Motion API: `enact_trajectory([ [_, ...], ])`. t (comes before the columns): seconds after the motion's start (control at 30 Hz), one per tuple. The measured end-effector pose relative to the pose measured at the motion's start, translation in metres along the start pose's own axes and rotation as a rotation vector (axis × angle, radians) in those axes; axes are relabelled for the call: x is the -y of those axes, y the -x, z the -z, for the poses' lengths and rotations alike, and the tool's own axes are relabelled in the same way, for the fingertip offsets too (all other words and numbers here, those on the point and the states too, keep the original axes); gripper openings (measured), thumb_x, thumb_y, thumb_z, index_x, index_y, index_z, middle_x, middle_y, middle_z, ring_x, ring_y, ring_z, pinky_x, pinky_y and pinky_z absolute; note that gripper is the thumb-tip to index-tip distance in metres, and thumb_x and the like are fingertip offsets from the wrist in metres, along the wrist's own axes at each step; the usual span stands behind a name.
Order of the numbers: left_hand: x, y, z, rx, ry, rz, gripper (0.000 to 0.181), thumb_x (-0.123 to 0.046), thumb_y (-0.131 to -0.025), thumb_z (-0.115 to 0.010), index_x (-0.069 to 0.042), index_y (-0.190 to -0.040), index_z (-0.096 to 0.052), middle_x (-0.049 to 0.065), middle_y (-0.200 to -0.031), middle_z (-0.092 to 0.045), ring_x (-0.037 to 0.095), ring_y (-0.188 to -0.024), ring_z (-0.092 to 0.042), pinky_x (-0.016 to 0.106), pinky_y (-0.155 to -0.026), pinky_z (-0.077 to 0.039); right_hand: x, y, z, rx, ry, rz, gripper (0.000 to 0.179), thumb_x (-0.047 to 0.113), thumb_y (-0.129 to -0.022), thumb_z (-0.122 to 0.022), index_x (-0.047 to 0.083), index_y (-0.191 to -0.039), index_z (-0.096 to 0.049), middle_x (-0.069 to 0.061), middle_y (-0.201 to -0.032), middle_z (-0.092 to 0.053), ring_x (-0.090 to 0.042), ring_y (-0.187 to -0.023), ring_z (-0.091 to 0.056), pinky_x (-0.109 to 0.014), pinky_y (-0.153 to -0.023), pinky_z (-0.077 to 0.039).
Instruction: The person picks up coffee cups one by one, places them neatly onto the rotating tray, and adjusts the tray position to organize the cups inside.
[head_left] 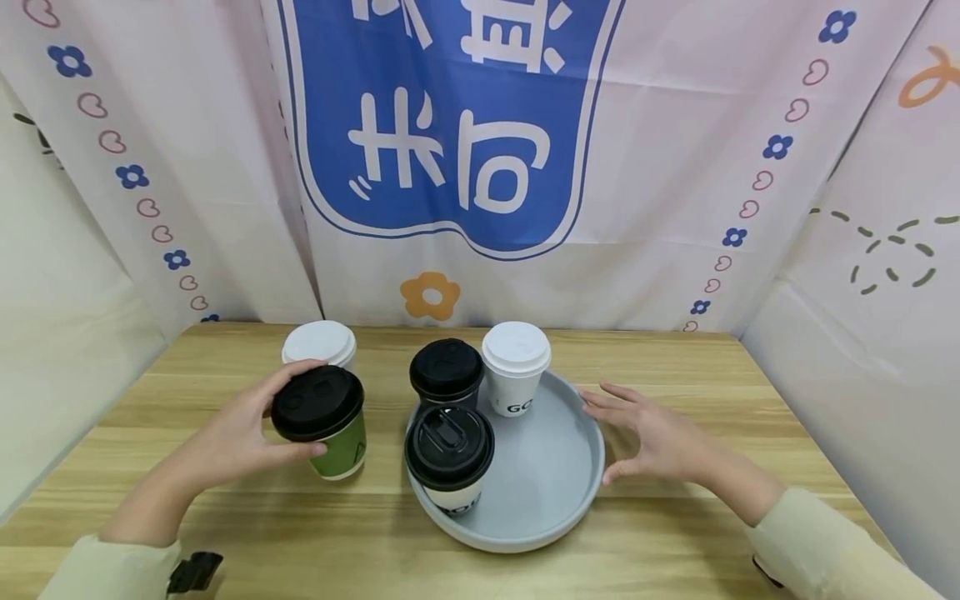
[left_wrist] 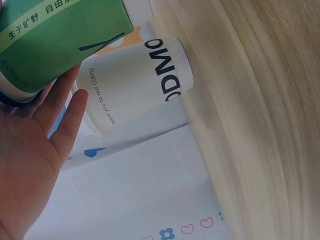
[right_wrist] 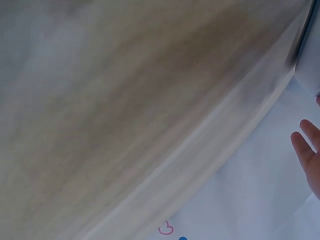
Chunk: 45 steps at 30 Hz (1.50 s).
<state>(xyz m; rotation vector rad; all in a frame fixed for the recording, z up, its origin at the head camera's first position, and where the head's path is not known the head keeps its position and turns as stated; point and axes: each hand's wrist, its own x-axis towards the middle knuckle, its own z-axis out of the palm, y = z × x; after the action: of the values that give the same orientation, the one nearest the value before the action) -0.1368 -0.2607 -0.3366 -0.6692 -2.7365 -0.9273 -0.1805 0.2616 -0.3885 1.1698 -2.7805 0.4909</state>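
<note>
Currently, the left hand (head_left: 240,442) grasps a green cup (head_left: 337,450) near its black lid (head_left: 318,402). Just beyond that hand stands a white-lidded cup (head_left: 320,342). The right hand (head_left: 656,437), fingers spread and grasping nothing, is at the rim of a grey tray (head_left: 551,471); whether they touch, I cannot tell. Between the hands, over the tray's side toward the left hand, are a dark cup (head_left: 447,371), a GO-lettered cup (head_left: 516,375) and a black-topped white cup (head_left: 450,454).

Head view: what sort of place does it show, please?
Perhaps a small booth or staged corner: a printed cloth hangs behind the wooden table, lidded cups stand on a grey tray, and a white cup nearby bears the word COFFEE.
</note>
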Motion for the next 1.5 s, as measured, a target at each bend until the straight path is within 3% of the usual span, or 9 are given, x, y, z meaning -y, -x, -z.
enact_trajectory([
  [0.27, -0.003, 0.000, 0.001, 0.008, -0.010, 0.007, 0.092, -0.030, -0.072, -0.090, -0.021, -0.150, -0.041, 0.016, -0.139, -0.057, -0.007, -0.114, -0.050, 0.020, -0.089, -0.050, 0.012, 0.007, -0.001, -0.052, 0.107, -0.014, 0.096, 0.078, -0.067, -0.069, 0.009, -0.133, -0.064, -0.004, -0.148, -0.054, -0.042, -0.141, -0.042, -0.056, -0.098, -0.052],
  [0.47, -0.003, 0.001, 0.000, -0.008, 0.001, -0.018, 0.093, -0.027, -0.071, -0.091, -0.018, -0.150, -0.042, 0.016, -0.137, -0.059, -0.012, -0.114, -0.048, 0.015, -0.088, -0.048, 0.015, 0.010, -0.005, -0.118, 0.160, 0.018, 0.090, 0.076, -0.067, -0.071, 0.009, -0.127, -0.068, -0.006, -0.144, -0.059, -0.044, -0.137, -0.045, -0.056, -0.095, -0.053],
  [1.03, -0.016, 0.007, 0.004, -0.012, 0.055, -0.072, 0.095, -0.018, -0.070, -0.091, -0.018, -0.150, -0.041, 0.010, -0.137, -0.059, -0.013, -0.117, -0.048, 0.013, -0.089, -0.046, 0.024, 0.017, -0.005, -0.136, 0.164, 0.006, 0.083, 0.069, -0.063, -0.080, 0.012, -0.123, -0.071, -0.002, -0.142, -0.060, -0.037, -0.139, -0.045, -0.053, -0.098, -0.053],
  [1.3, -0.023, 0.011, 0.006, -0.018, 0.074, -0.107, 0.097, -0.016, -0.067, -0.093, -0.017, -0.149, -0.043, -0.001, -0.136, -0.059, -0.009, -0.120, -0.051, 0.011, -0.091, -0.045, 0.023, 0.017, -0.008, -0.139, 0.164, 0.004, 0.081, 0.075, -0.065, -0.074, 0.014, -0.118, -0.071, -0.004, -0.143, -0.059, -0.037, -0.138, -0.046, -0.051, -0.099, -0.052],
  [1.5, -0.031, 0.014, 0.009, -0.020, 0.064, -0.168, 0.101, -0.016, -0.063, -0.095, -0.016, -0.149, -0.043, -0.012, -0.136, -0.058, -0.007, -0.121, -0.052, 0.018, -0.089, -0.050, 0.025, 0.016, -0.007, -0.106, 0.122, -0.023, 0.081, 0.077, -0.068, -0.069, 0.013, -0.118, -0.069, -0.010, -0.147, -0.054, -0.036, -0.137, -0.049, -0.052, -0.104, -0.048],
])
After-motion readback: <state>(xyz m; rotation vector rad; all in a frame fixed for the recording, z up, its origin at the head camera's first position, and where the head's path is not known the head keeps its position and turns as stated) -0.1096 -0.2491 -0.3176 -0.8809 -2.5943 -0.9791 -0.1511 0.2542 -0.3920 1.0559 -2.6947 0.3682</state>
